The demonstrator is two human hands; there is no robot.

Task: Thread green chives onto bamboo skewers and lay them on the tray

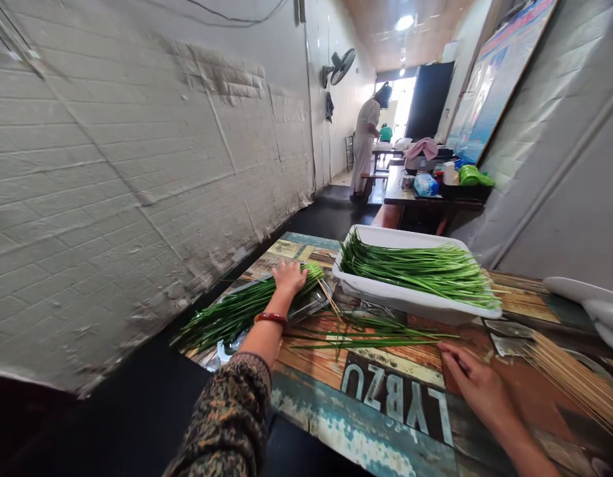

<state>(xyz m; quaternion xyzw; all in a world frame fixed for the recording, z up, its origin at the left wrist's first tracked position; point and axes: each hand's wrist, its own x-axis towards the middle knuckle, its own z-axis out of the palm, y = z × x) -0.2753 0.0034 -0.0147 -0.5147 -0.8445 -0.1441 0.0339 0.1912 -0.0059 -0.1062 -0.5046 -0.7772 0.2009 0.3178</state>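
Note:
My left hand [288, 277] lies over a pile of skewered garlic chives [232, 310], fingers spread on the pale stem ends. Thin wooden skewers [329, 296] stick out from those ends. Beneath the pile is a shiny tray [311, 303], mostly covered. My right hand [472, 374] is low over the table with thumb and fingers drawn together. Its fingertips are beside the ends of a few loose garlic chives [376, 341]; whatever they pinch is hidden. A white plastic tub [410, 301] of many more chives [416, 265] stands beyond.
A bundle of bare bamboo skewers [574, 374] lies on the patterned table [336, 434] at right, near a white plastic bag [602, 311]. A white brick-pattern wall [138, 165] runs along the left. Farther back, a person [365, 142] stands by another table [398, 189].

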